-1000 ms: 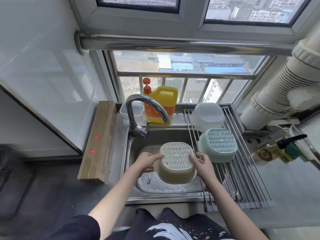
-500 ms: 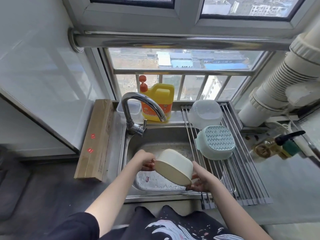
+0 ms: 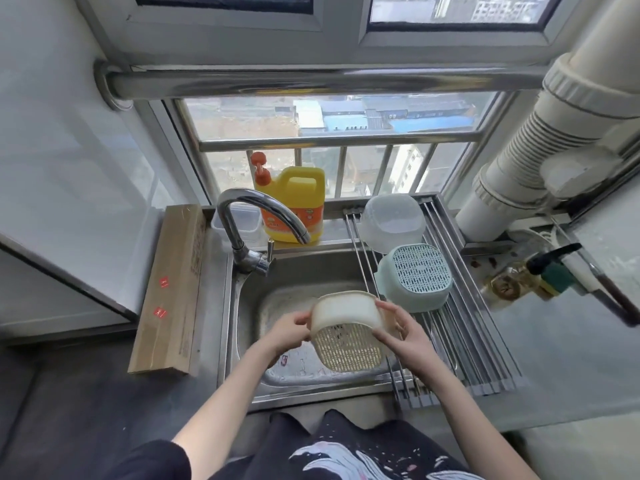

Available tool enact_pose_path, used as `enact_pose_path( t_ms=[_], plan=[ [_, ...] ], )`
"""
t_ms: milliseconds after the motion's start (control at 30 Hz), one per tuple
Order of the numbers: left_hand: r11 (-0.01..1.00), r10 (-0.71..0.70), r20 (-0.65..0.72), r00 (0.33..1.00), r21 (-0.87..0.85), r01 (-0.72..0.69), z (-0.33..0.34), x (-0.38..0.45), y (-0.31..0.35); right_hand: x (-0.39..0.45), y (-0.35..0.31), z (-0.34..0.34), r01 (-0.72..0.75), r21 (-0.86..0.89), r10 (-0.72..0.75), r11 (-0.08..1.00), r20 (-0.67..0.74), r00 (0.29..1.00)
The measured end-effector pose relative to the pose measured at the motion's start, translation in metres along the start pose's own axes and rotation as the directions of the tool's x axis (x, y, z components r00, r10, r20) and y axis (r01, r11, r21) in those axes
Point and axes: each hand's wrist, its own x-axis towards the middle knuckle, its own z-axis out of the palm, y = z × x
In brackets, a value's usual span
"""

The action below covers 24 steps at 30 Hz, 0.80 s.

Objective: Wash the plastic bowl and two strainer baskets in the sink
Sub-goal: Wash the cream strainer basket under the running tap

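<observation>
Two hands are holding the beige strainer basket (image 3: 349, 329) tilted over the sink (image 3: 249, 306): the left hand (image 3: 289, 329) is gripping its left rim with curled fingers, and the right hand (image 3: 403, 332) is curling its fingers round the right rim. On the drying rack (image 3: 485, 344) along the sink's right edge, the green strainer basket (image 3: 415, 277) is lying upside down, touching the overturned clear plastic bowl (image 3: 393, 221) at the rack's far end.

Both forearms are bare. A dark sleeve (image 3: 145, 460) covers the left upper arm at seven o'clock. The dark garment (image 3: 346, 448) at six o'clock carries a white wave print and small pale specks.
</observation>
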Motion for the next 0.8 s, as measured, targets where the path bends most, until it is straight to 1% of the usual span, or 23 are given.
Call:
enact_pose_path(
  t_ms=[67, 100, 167, 233, 267, 333, 400, 500, 567, 733, 800],
  plan=[
    [1.000, -0.003, -0.001, 1.000, -0.029, 0.003, 0.012, -0.003, 0.007, -0.006, 0.002, -0.005, -0.016, 0.042, 0.023, 0.999, -0.171, 0.985],
    [0.999, -0.006, 0.008, 1.000, -0.037, 0.006, 0.018, -0.002, 0.010, -0.010, 0.003, -0.008, -0.025, 0.036, 0.033, 0.999, -0.269, 0.963],
    [0.999, 0.001, 0.023, 1.000, -0.047, 0.000, 0.028, -0.001, 0.018, -0.017, 0.000, -0.017, -0.050, -0.031, 0.031, 0.998, -0.437, 0.899],
    [0.999, 0.007, 0.063, 0.998, -0.049, -0.004, 0.043, 0.002, 0.026, -0.022, -0.002, -0.029, -0.161, -0.060, 0.103, 0.985, -0.541, 0.834],
    [0.999, 0.006, 0.098, 0.995, -0.035, -0.002, 0.052, 0.003, 0.031, -0.022, 0.002, -0.036, -0.244, -0.067, 0.166, 0.967, -0.559, 0.812],
    [1.000, -0.014, 0.176, 0.984, -0.006, 0.015, 0.071, 0.007, 0.038, -0.021, 0.012, -0.053, -0.369, -0.079, 0.271, 0.926, -0.541, 0.796],
    [0.999, -0.035, 0.237, 0.971, 0.014, 0.033, 0.092, 0.010, 0.044, -0.021, 0.021, -0.070, -0.416, -0.068, 0.331, 0.907, -0.496, 0.803],
    [0.994, -0.045, 0.270, 0.962, 0.106, 0.017, 0.116, 0.013, 0.050, -0.023, 0.029, -0.087, -0.391, -0.045, 0.322, 0.919, -0.488, 0.812],
    [0.981, -0.059, 0.272, 0.960, 0.195, 0.005, 0.126, 0.015, 0.052, -0.023, 0.032, -0.092, -0.385, -0.095, 0.293, 0.918, -0.494, 0.819],
    [0.947, -0.028, 0.224, 0.974, 0.318, -0.046, 0.146, 0.023, 0.050, -0.020, 0.043, -0.090, -0.353, -0.134, 0.241, 0.926, -0.509, 0.826],
    [0.923, -0.029, 0.206, 0.978, 0.381, -0.053, 0.150, 0.025, 0.050, -0.019, 0.048, -0.086, -0.365, -0.175, 0.231, 0.915, -0.514, 0.826]
  ],
)
